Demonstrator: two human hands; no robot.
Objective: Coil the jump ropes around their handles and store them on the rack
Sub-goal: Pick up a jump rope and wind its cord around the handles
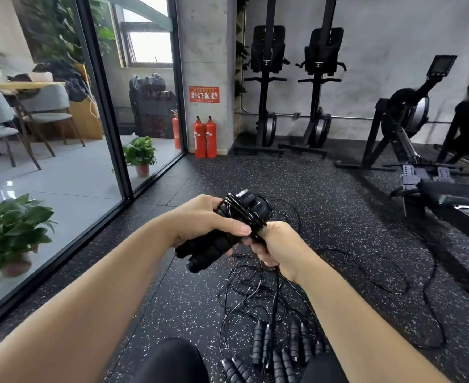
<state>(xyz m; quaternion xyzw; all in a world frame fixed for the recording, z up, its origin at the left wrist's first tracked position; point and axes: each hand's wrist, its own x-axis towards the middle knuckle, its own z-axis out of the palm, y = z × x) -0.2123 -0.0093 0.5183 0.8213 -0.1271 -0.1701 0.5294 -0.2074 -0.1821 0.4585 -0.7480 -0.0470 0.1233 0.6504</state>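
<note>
Black foam-handled jump rope (214,244) mid-coil: left hand (208,219) clutches the paired handles, right hand (274,244) pinches thin cord; next wrap needs slack from the floor (338,205) tangle

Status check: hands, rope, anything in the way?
Left hand grips paired black foam handles. Right hand pinches thin black rope, partly coiled. Loose ropes tangled on floor below.
</note>
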